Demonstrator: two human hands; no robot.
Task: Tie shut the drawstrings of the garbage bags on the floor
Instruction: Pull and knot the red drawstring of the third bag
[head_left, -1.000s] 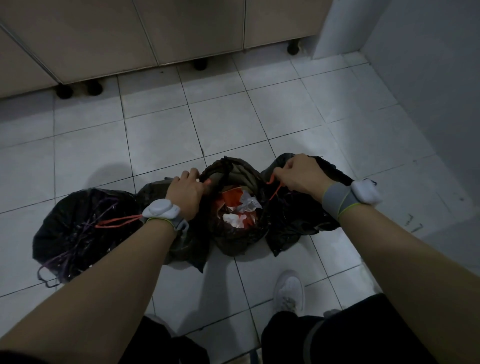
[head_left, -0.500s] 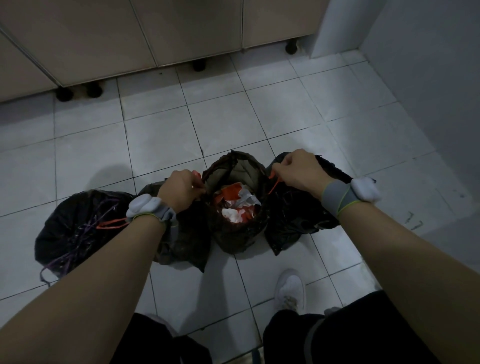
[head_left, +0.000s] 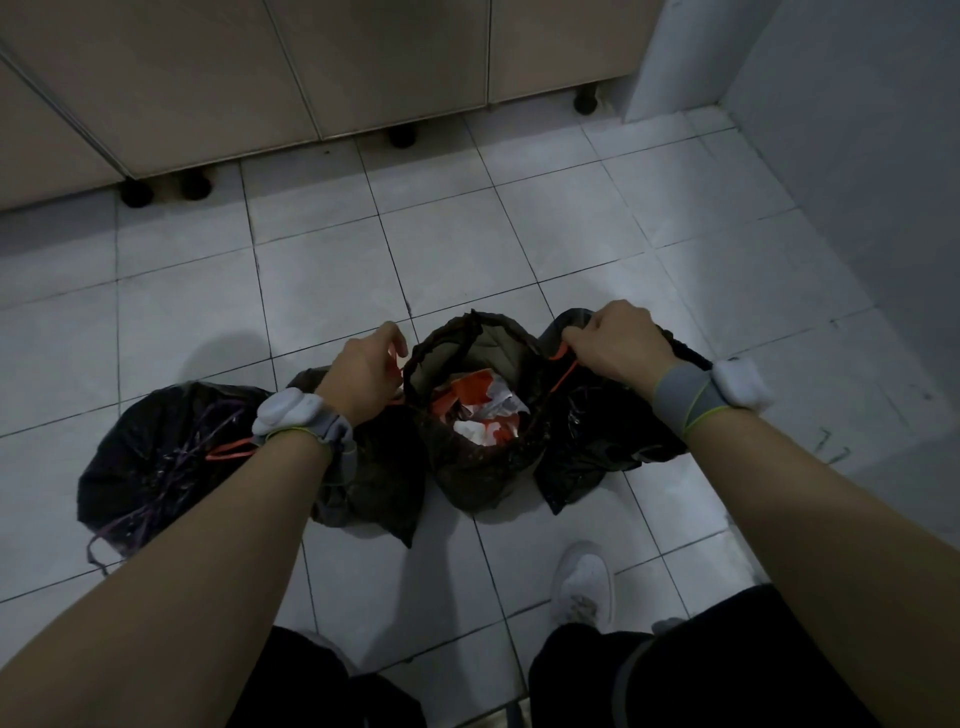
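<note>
My left hand (head_left: 366, 376) and right hand (head_left: 615, 345) each pinch an orange drawstring (head_left: 563, 371), I think, with the open bag (head_left: 475, 415) on the floor between them; uneven pulling could tip it, spilling trash.

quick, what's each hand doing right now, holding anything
Left hand: closed, gripping the orange drawstring of the open black plastic garbage bag.
Right hand: closed, pinching the same bag's orange drawstring on the other side.

A home kitchen, by the look of it: beige cabinets (head_left: 363, 62) on stubby black feet (head_left: 136, 193), a pale tiled floor (head_left: 519, 249), and full garbage bags (head_left: 156, 457) on it.
</note>
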